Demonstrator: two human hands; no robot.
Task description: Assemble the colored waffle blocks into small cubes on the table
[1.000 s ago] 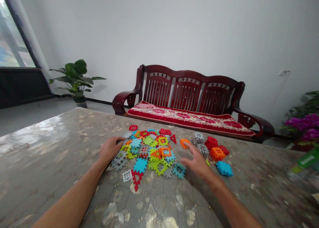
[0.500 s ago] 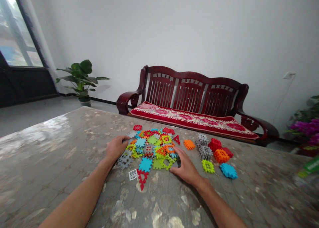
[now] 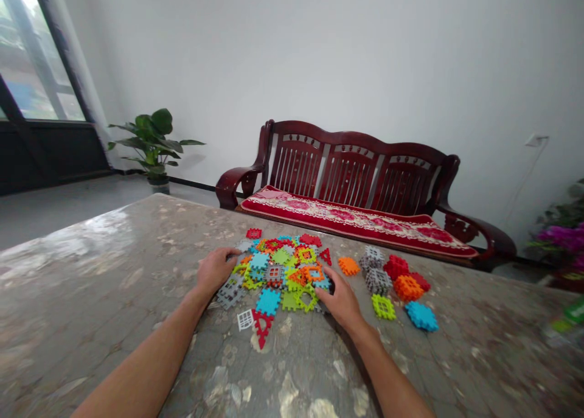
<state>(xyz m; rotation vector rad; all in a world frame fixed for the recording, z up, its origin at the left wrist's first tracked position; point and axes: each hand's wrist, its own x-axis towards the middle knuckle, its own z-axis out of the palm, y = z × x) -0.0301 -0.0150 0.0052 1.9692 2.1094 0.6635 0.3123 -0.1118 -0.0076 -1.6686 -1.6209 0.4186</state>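
Note:
A loose pile of toothed plastic building tiles in several colours lies on the table, with a green tile (image 3: 281,256) on top and a blue tile (image 3: 268,301) at its near side. My left hand (image 3: 218,269) rests against the pile's left edge, beside grey tiles (image 3: 230,291), fingers loosely apart. At the right edge is my right hand (image 3: 340,299), its thumb and fingers apart next to an orange window tile (image 3: 314,273) and some blue pieces. A red triangular tile (image 3: 262,328) and a white window piece (image 3: 245,320) lie at the near side.
Right of the pile stand sorted stacks: grey (image 3: 378,281), red (image 3: 396,266), orange (image 3: 408,288) and blue (image 3: 421,316), plus a yellow-green window tile (image 3: 383,307). A single orange tile (image 3: 348,266) lies between. Behind the patterned table (image 3: 150,266) is a wooden bench (image 3: 347,168).
My right hand has shifted slightly away from me along the pile's right edge, with thumb and fingers closer together. My left hand has barely moved. The view has turned a little left.

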